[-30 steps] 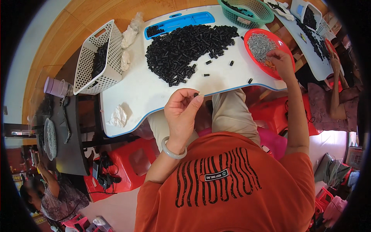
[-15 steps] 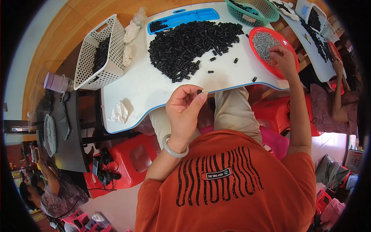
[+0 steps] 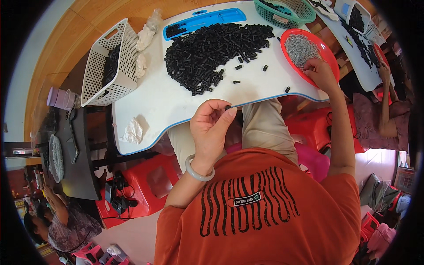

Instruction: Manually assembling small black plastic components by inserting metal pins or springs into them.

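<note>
My left hand [image 3: 213, 127] is raised over my lap near the front edge of the white table [image 3: 154, 106], pinching a small black piece [image 3: 228, 107] between thumb and fingertips. A pale bangle circles that wrist. My right hand [image 3: 321, 73] reaches to the red dish [image 3: 329, 53] at the right and its fingers rest among the small grey metal parts [image 3: 300, 46] in it. A large heap of small black tubular pieces [image 3: 212, 53] lies in the middle of the table, with a few strays near the front edge.
A white lattice basket [image 3: 108, 64] with black pieces stands at the left, a blue tray [image 3: 205, 20] and a green basket [image 3: 287, 11] at the back. Crumpled white bags [image 3: 132, 131] lie on the table. Red stools surround me. Another person sits at the right.
The view has shifted slightly. My left hand stays raised with the black piece; my right hand stays at the red dish.
</note>
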A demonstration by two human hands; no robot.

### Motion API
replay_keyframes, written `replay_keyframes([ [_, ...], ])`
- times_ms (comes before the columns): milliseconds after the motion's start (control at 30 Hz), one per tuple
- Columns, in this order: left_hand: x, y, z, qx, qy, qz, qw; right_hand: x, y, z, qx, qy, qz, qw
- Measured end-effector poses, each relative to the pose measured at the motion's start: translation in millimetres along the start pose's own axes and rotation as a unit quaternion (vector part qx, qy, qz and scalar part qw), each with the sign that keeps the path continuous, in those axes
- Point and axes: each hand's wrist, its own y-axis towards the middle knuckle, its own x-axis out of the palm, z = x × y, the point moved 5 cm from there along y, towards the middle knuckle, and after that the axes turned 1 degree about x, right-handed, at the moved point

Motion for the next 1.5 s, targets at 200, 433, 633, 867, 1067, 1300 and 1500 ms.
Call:
replay_keyframes([
  [200,0.8,0.2,0.9,-0.001,-0.004,-0.003,1.0,1.9,-1.1,3.3,-0.015,0.01,0.004,1.0],
  [433,1.9,-2.1,-0.9,-0.016,-0.006,-0.011,1.0,2.4,1.1,-9.1,-0.083,-0.053,0.033,0.995],
  [633,3.1,-1.8,-1.8,-0.017,-0.006,-0.017,1.0,1.7,-2.0,-17.7,-0.116,-0.102,0.1,0.983],
  [867,3.3,-3.0,2.9,-0.01,-0.017,-0.025,0.999,-0.9,0.4,2.8,-0.047,0.022,0.114,0.992],
  [1067,8.1,-10.5,11.3,-0.007,-0.025,-0.046,0.999,-4.3,1.8,-5.1,-0.033,0.251,0.108,0.961],
  [1300,11.1,-18.1,27.9,-0.039,-0.111,-0.103,0.988,-0.8,-25.5,-109.5,-0.065,0.403,0.019,0.913],
  [1500,14.1,-25.4,50.3,-0.025,-0.11,-0.148,0.982,9.8,-61.1,-206.8,-0.213,0.508,-0.066,0.832],
])
